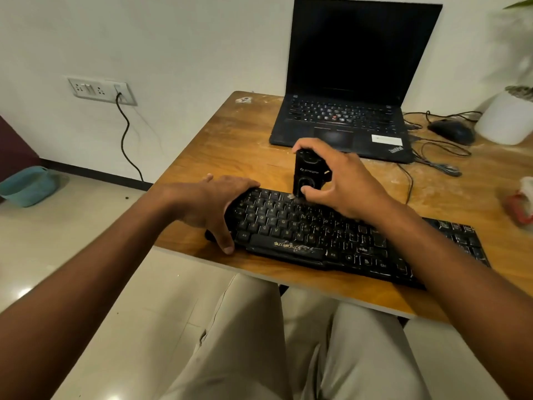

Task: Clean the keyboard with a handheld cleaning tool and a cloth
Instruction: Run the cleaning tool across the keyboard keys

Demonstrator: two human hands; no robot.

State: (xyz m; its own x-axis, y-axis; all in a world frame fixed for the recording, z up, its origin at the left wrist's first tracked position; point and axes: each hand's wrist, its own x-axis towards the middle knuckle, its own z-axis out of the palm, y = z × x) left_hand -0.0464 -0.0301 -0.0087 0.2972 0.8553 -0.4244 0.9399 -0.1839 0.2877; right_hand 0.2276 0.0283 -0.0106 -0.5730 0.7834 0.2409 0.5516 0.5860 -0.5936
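A black dusty keyboard (pixel 317 235) lies along the front edge of the wooden table (pixel 230 140). My left hand (pixel 213 206) grips the keyboard's left end, thumb at its front edge. My right hand (pixel 343 180) holds a black handheld cleaning tool (pixel 308 174) upright, its lower end touching the upper key rows near the middle. White dust specks show on the keys and space bar. A white and red cloth (pixel 523 203) lies at the table's right edge, blurred.
An open black laptop (pixel 346 111) with a dark screen stands behind the keyboard. To its right are a black mouse (pixel 452 131), tangled cables (pixel 438 157) and a white plant pot (pixel 504 119). A teal basket (pixel 27 186) sits on the floor at left.
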